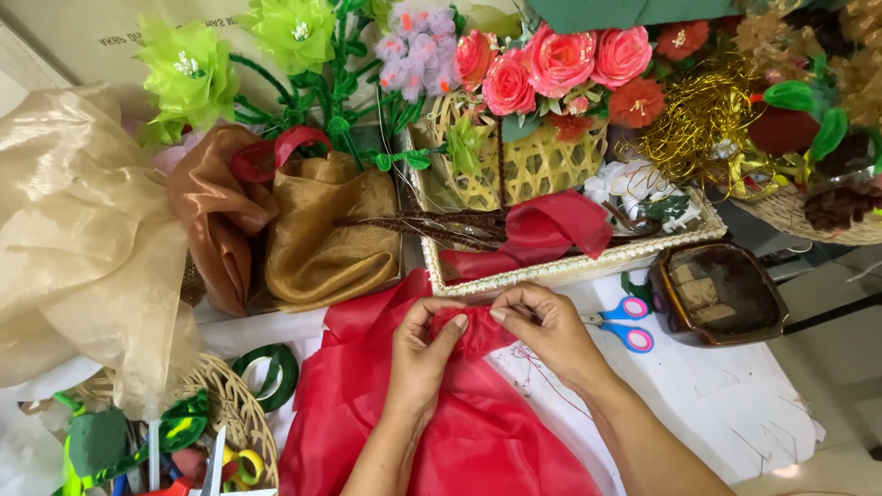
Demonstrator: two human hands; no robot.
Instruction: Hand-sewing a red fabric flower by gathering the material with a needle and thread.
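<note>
While pinched between both fists, red fabric trails from left hand and right hand toward wrists; bunched tuft midway, equally near each.

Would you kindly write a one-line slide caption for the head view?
Left hand and right hand pinch gathered red fabric on a craft table, beside scissors and a tray of artificial flowers.

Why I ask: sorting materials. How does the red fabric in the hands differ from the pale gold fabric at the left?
The red fabric is deep red; the pale gold fabric is beige-gold. The red fabric is pinched into gathers by the left hand and right hand; the gold lies loosely heaped, untouched. Both look sheer and shiny.
</note>
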